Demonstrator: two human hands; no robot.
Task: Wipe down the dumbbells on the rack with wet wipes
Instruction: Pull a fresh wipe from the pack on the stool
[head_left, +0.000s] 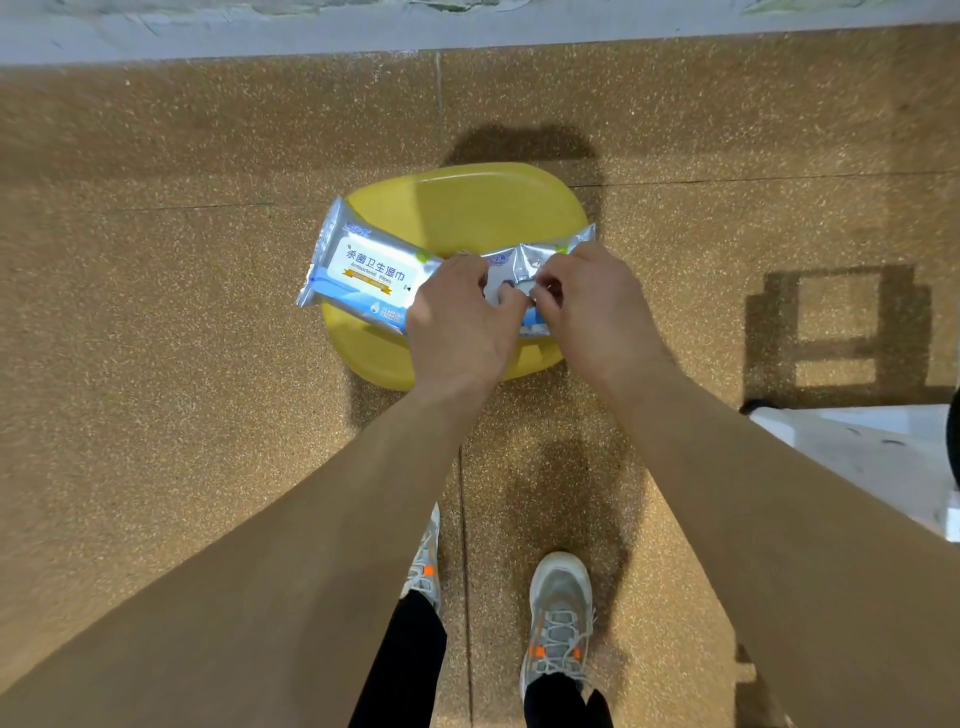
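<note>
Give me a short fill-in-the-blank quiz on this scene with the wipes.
1. The stool is ____.
2. The left hand and right hand pinch the pack on the ____.
3. The shoes have ____ accents.
Missing words: yellow; right; orange.

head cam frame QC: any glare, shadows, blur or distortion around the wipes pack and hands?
Head view: warm light, sharp enough that the wipes pack label reads. Head view: foil glare where the left hand and right hand pinch it. Head view: soft shadows on the floor beyond the yellow stool and near the shoes. Head view: wide-angle stretch swells the forearms at the bottom.
</note>
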